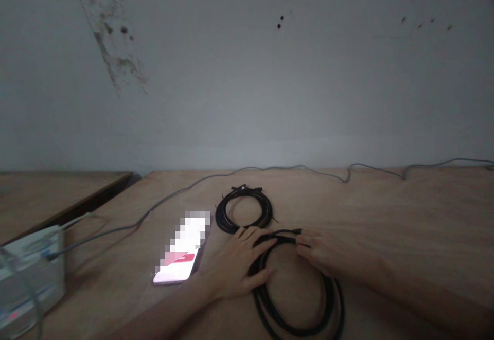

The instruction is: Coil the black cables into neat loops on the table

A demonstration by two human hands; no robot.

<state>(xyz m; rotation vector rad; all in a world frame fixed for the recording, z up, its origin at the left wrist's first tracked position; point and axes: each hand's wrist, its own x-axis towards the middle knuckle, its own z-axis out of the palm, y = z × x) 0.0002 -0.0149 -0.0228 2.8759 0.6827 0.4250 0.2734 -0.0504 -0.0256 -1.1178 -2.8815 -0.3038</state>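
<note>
One black cable coil (328, 301) lies on the wooden table (405, 211) at the bottom of my view. Remotely, I see the left hand (241, 264) laid across its left side, thumb and fingers spread, and the right hand (324, 250) at its upper right, by a cable end (296, 231); whether those fingers pinch anything, I cannot tell. The hands are apart. If either lifted, I judge springy strands could fan out. A tidier second coil (267, 214) sits just beyond, so a careless drag might snag both. Leftward, a lit phone (185, 252) risks an elbowing; farther out, a white box (33, 278) trails grey cord (170, 196).
</note>
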